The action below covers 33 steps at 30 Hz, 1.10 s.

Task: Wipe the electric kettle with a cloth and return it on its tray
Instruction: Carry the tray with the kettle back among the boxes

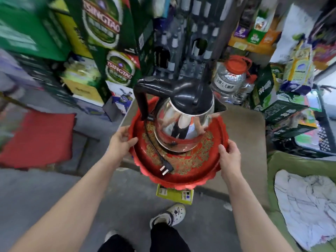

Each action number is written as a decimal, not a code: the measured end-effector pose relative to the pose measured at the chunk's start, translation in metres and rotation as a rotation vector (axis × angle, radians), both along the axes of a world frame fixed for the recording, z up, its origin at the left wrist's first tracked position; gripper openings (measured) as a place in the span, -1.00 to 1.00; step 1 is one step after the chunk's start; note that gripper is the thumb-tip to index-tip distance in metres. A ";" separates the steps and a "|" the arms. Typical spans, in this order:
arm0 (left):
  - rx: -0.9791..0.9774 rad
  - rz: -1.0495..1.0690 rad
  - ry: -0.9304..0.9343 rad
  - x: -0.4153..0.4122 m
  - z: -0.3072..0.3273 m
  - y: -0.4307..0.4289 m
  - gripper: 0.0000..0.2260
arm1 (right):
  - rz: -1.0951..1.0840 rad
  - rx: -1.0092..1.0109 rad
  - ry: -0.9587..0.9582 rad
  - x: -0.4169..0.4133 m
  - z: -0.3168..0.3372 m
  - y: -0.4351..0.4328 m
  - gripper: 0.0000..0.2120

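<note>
Your left hand [121,140] and right hand [229,157] grip the red tray's [181,180] rim; the kettle [181,113] stands on it.

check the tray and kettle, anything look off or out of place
Only the power cord: it trails loose from the kettle across the red tray, its plug lying near the front rim. The kettle stands upright, nothing spilled. The left hand and right hand grip the tray's rim.
</note>
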<state>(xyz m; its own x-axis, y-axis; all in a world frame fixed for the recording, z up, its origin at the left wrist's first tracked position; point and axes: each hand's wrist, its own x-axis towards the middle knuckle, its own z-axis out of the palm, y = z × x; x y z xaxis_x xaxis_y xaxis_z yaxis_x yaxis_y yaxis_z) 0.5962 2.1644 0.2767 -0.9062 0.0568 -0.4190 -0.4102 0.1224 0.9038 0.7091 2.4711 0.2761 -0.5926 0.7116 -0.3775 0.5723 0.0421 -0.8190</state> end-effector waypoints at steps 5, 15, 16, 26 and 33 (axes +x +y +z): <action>0.007 0.124 0.050 0.032 0.020 -0.143 -0.70 | 0.152 -0.055 0.046 -0.021 0.027 -0.128 -0.73; 0.014 0.518 0.094 0.092 0.054 -0.408 -0.71 | 0.461 -0.181 0.030 -0.082 0.056 -0.398 -0.80; 0.011 0.557 0.101 0.096 0.055 -0.428 -0.72 | 0.514 -0.173 0.031 -0.091 0.057 -0.422 -0.80; -0.031 0.964 0.106 0.110 0.063 -0.619 -0.74 | 0.918 -0.127 0.029 -0.195 0.069 -0.670 -0.88; -0.021 1.234 0.077 0.095 0.070 -0.737 -0.74 | 1.180 -0.160 0.052 -0.270 0.068 -0.841 -0.80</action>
